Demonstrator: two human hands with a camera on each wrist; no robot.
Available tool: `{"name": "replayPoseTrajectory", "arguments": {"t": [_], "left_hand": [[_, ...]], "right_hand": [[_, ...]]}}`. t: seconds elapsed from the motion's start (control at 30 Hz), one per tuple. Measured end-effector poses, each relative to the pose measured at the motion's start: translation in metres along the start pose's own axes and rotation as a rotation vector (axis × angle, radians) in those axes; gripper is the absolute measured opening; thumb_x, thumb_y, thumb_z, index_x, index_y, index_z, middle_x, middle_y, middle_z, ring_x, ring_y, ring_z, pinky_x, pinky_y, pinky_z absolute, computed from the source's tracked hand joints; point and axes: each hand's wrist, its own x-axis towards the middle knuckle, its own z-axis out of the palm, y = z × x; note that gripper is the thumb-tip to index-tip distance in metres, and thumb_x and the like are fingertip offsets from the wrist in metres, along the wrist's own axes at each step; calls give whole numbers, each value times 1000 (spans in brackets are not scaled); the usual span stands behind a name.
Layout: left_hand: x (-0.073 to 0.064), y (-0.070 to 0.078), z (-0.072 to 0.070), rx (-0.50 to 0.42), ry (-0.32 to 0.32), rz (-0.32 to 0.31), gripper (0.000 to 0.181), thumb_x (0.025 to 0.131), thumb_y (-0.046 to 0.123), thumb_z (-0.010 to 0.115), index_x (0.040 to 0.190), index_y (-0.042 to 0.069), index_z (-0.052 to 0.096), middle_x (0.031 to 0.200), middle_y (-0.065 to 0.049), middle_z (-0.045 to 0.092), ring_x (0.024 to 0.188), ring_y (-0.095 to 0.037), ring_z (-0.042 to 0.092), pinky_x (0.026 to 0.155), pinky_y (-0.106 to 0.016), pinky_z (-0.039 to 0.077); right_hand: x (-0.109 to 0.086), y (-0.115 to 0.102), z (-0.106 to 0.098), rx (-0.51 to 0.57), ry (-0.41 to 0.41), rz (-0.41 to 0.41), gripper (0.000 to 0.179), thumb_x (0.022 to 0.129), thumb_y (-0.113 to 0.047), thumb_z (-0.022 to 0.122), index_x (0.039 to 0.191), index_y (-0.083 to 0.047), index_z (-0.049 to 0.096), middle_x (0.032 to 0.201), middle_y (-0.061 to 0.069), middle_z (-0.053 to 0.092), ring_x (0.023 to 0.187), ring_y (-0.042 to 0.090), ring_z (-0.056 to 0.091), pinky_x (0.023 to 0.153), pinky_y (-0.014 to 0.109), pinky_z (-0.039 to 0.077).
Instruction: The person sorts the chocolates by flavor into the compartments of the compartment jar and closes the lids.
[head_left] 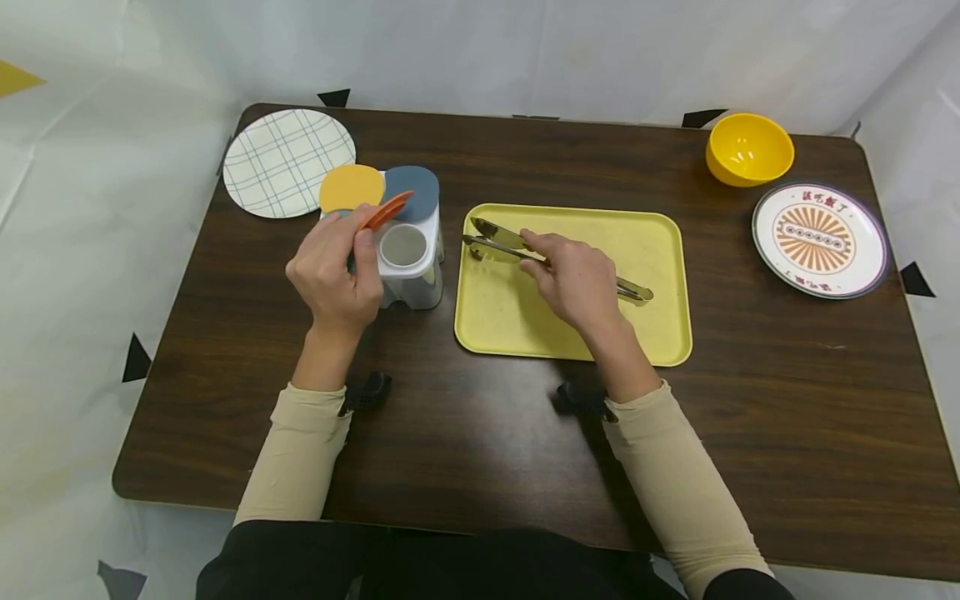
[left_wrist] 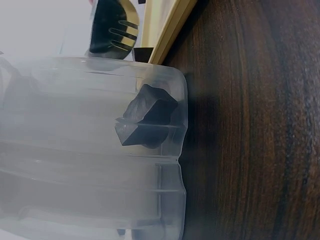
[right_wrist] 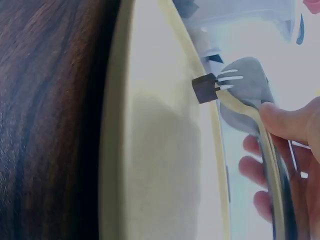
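My left hand (head_left: 335, 265) pinches an orange lid (head_left: 387, 212) and holds it tilted up over a clear, white-topped container with compartments (head_left: 420, 287). One round compartment mouth stands uncovered beside it. Dark angular chunks (left_wrist: 148, 112) lie at the bottom of the container in the left wrist view. Over the yellow tray (head_left: 517, 333), my right hand (head_left: 577, 279) grips metal tongs (right_wrist: 267, 150), whose tips are apart and point toward the container. A small dark cube (right_wrist: 204, 88) is by the forked tip; whether the tongs grip it, I cannot tell.
Yellow (head_left: 352, 185) and blue lids (head_left: 416, 187) cover other compartments. A checked round mat (head_left: 277, 162) lies behind the container at the left. Far right are a yellow bowl (head_left: 750, 150) and a printed white plate (head_left: 802, 273). All stand on a dark wood table (head_left: 465, 450).
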Motion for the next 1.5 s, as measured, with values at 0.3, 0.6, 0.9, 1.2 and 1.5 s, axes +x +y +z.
{"name": "replayPoseTrajectory", "arguments": {"t": [0.3,0.6,0.9,1.2,1.5], "left_hand": [[0,0,-1,9,-6,-6,45,96,36,48,92,2,78,79,-9,73,63,-29,62,66,-47,51],[0,0,0,4,0,-2,45,96,36,49,92,2,78,80,-9,73,64,-29,63,68,-47,52],[-1,0,0,0,0,-3,45,96,36,49,92,2,78,81,-8,74,64,-29,62,66,-47,51],[0,0,0,0,-4,-2,45,97,36,49,92,2,78,82,-8,74,66,-29,64,69,-46,53],[0,0,-1,-6,-6,-4,46,97,37,48,92,2,78,82,-8,74,67,-29,65,70,-47,53]], "right_hand": [[4,0,8,-37,-46,6,44,91,-31,69,135,-25,63,129,-3,65,87,31,68,60,46,47],[6,3,14,-47,-29,-3,40,91,-31,70,131,-25,65,125,-4,67,70,27,65,52,41,43],[2,2,11,-16,9,-19,39,91,-30,70,129,-26,67,122,-5,68,64,25,63,50,40,41],[-8,-10,-15,55,108,-41,40,91,-30,70,131,-26,66,122,-4,68,64,23,63,52,40,41],[-17,-27,-42,115,236,-125,38,91,-28,71,129,-24,68,117,-5,70,67,15,62,53,38,38]]}}
